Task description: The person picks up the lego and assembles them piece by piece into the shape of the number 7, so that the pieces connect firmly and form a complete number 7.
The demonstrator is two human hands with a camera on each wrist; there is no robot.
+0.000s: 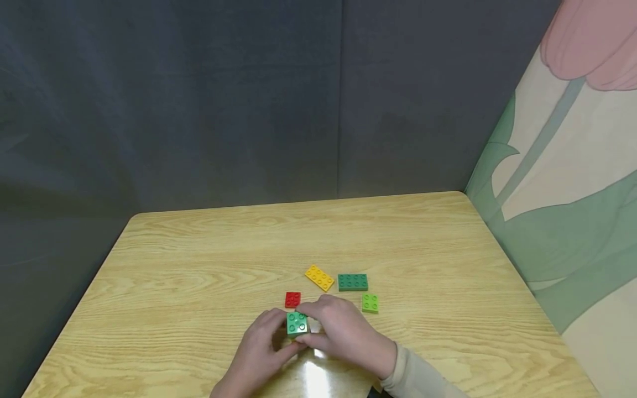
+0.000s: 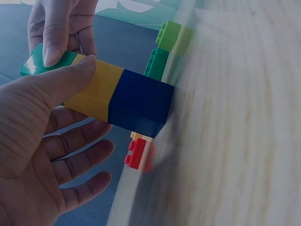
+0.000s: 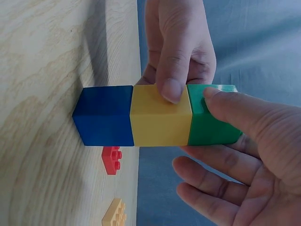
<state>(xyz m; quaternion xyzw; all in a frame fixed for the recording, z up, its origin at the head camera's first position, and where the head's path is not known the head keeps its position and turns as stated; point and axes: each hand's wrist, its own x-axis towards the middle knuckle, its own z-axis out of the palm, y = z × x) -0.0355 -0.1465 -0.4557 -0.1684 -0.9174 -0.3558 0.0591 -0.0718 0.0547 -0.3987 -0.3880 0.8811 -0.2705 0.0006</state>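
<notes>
A tower of three toy building bricks stands on the table: a blue brick at the bottom, a yellow brick in the middle and a green brick with four studs on top. My left hand pinches the yellow brick, its thumb across one side. From the other side, my right hand grips the green brick between thumb and fingers. The bricks sit flush against each other in both wrist views. In the head view the green brick and the hands mostly hide the lower two.
Just beyond the hands lie a small red brick, a long yellow brick, a long dark green brick and a small lime brick. Dark cloth hangs behind the wooden table; a patterned curtain borders the right.
</notes>
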